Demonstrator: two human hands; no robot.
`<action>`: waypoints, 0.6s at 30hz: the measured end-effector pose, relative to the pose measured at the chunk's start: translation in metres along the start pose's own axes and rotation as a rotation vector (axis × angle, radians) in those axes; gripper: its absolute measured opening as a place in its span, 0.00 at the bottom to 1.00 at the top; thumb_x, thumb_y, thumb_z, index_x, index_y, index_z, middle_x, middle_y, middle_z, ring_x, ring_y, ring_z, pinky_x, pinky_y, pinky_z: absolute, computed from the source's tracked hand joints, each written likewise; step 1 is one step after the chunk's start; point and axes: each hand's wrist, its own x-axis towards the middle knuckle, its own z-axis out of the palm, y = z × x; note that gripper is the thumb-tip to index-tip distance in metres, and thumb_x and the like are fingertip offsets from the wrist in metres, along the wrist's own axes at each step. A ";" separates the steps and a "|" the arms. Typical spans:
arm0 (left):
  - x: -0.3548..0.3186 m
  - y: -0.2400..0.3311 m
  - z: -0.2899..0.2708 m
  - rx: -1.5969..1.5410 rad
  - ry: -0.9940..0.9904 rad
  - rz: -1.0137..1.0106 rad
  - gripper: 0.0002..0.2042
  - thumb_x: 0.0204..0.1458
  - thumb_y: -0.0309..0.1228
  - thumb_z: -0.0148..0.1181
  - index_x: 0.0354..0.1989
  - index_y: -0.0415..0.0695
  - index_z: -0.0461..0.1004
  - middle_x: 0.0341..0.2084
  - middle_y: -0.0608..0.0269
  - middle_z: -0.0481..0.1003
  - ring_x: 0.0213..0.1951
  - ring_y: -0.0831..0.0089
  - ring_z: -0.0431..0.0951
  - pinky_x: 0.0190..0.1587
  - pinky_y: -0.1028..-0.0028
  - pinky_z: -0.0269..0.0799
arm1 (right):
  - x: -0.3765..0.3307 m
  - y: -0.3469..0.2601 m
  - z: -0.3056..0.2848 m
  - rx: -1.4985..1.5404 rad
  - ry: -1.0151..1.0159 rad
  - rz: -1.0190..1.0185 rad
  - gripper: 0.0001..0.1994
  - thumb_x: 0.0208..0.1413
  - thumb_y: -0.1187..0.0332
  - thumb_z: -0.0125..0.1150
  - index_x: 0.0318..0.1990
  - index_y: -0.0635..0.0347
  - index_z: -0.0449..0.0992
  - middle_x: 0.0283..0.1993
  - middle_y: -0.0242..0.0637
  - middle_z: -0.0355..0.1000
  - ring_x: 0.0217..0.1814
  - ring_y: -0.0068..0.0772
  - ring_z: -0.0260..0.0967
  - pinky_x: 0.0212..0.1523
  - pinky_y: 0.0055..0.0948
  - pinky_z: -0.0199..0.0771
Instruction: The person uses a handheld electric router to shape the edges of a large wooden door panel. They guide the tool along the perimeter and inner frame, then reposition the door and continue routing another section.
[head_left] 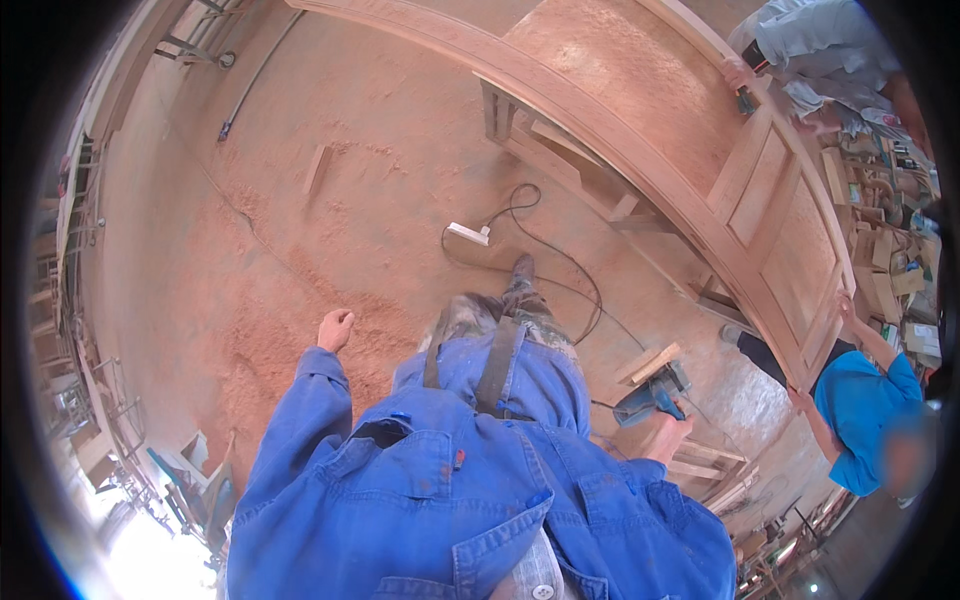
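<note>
My right hand (pixel 668 436), low at my right side, grips a blue hand-held power tool (pixel 652 396) by its handle. Its underside is hidden, so I cannot tell its exact kind. Away from my body on the left hangs my left hand (pixel 336 330), fingers curled closed, with nothing visible in it; wood shavings (pixel 355 365) lie on the floor below. Ahead and to the right, a large panelled wooden door (pixel 770 205) with a long curved-looking frame rests on a wooden stand (pixel 560 165), apart from both my hands.
A person in a turquoise shirt (pixel 870 405) holds the door's right end. Another in grey clothing (pixel 825 50) has a hand at its far edge. On the floor lie a white power strip (pixel 468 234), a dark cord (pixel 570 262), a wood offcut (pixel 317 172) and timber pieces (pixel 705 458).
</note>
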 end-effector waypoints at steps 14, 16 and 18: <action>0.267 0.026 -0.184 0.223 -0.091 0.215 0.21 0.55 0.44 0.57 0.46 0.39 0.81 0.43 0.46 0.82 0.49 0.52 0.81 0.54 0.60 0.75 | -0.183 0.169 0.010 0.137 0.092 -0.197 0.25 0.63 0.44 0.52 0.20 0.50 0.62 0.24 0.34 0.66 0.29 0.36 0.66 0.38 0.37 0.70; 0.313 0.085 -0.215 0.281 -0.126 0.310 0.21 0.55 0.44 0.56 0.47 0.40 0.81 0.42 0.44 0.81 0.49 0.48 0.80 0.54 0.57 0.74 | -0.221 0.211 -0.013 0.157 0.105 -0.206 0.25 0.63 0.44 0.52 0.21 0.50 0.62 0.24 0.34 0.66 0.29 0.36 0.66 0.37 0.37 0.70; 0.363 0.109 -0.263 0.330 -0.007 0.417 0.19 0.57 0.43 0.56 0.46 0.41 0.80 0.45 0.44 0.79 0.51 0.46 0.77 0.55 0.53 0.72 | -0.249 0.265 -0.035 0.154 0.141 -0.171 0.25 0.63 0.43 0.52 0.22 0.51 0.62 0.24 0.34 0.66 0.29 0.36 0.66 0.37 0.37 0.70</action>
